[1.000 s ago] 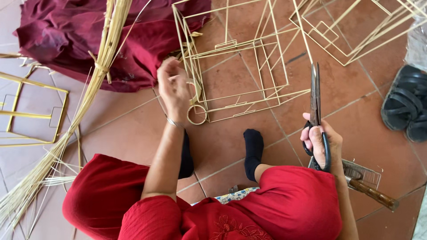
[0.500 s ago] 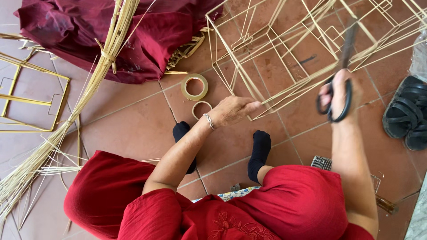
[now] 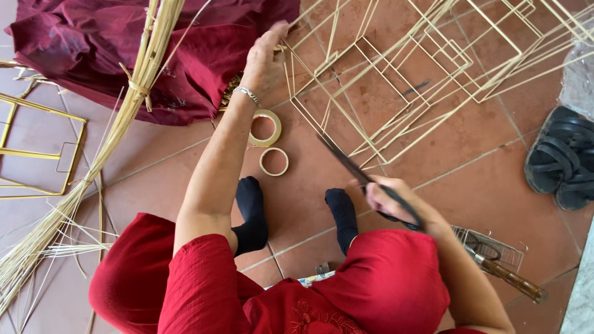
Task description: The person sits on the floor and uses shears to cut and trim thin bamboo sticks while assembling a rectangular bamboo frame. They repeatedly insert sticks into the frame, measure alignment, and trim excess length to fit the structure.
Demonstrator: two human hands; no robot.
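Reaching farther up than half a second ago, the left hand (image 3: 267,59) now grips a corner of the pale stick frame (image 3: 396,80) at the upper middle of the frame, fingers closed on a thin strip. Meanwhile the right hand (image 3: 387,201) has dropped from the upper right to the lower middle, just above the red-clad knee, and is clenched through the handles of dark scissors (image 3: 362,179) whose blades point up-left toward the frame's lower edge.

Two tape rolls lie on the terracotta tile floor (image 3: 489,185) below the left wrist: a wider cream one (image 3: 265,128) and a thinner ring (image 3: 274,161) just beside it. A dark red cloth (image 3: 86,49) fills the upper left, crossed by a bundle of straw-coloured reeds (image 3: 124,117) running down to the lower left. A flat yellow frame (image 3: 37,148) lies at the left edge. Black sandals (image 3: 560,158) sit at the right edge; a wire grid with a wooden handle (image 3: 495,256) lies at the lower right.
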